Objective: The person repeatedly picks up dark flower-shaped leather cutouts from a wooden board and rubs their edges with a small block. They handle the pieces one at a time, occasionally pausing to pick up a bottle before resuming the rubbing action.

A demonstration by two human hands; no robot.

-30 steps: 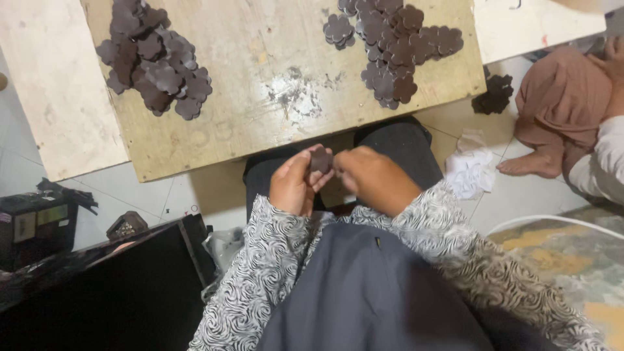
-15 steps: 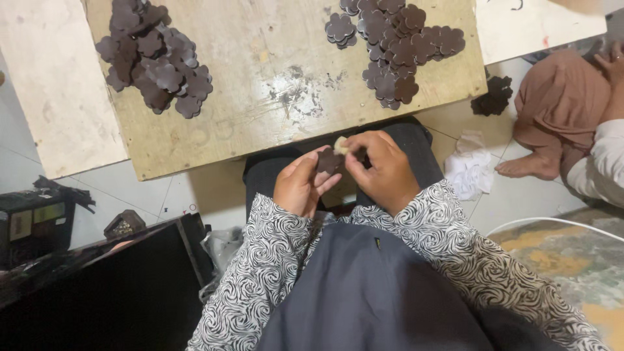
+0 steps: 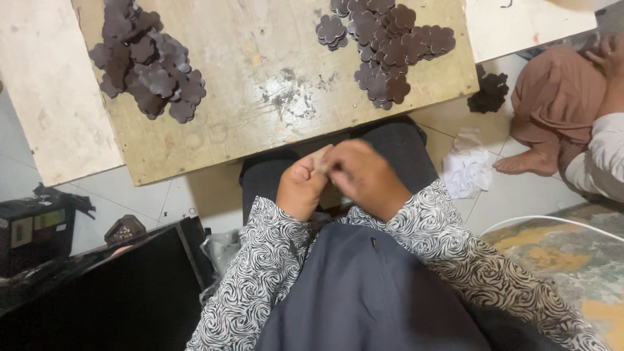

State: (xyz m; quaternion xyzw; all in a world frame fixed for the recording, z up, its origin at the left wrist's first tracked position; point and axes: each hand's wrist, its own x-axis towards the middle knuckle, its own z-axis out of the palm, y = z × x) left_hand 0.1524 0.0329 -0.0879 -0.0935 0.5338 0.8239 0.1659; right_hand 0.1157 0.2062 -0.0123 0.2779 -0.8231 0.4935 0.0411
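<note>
Sitting with both hands bunched together over the lap, left hand curled in a loose fist and right hand pinched against it on a small pale piece, though it's too blurry to tell what exactly is gripped. Two piles of dark flower-shaped cutouts sit on the far wooden board: left pile, right pile. One white rag lies on the floor to the right.

**Surroundings, off-task items**

Crumpled white cloth on floor, right of the grip. Black box device far left, low. White cable curving lower right. Second person's bare foot beside cloth.
</note>
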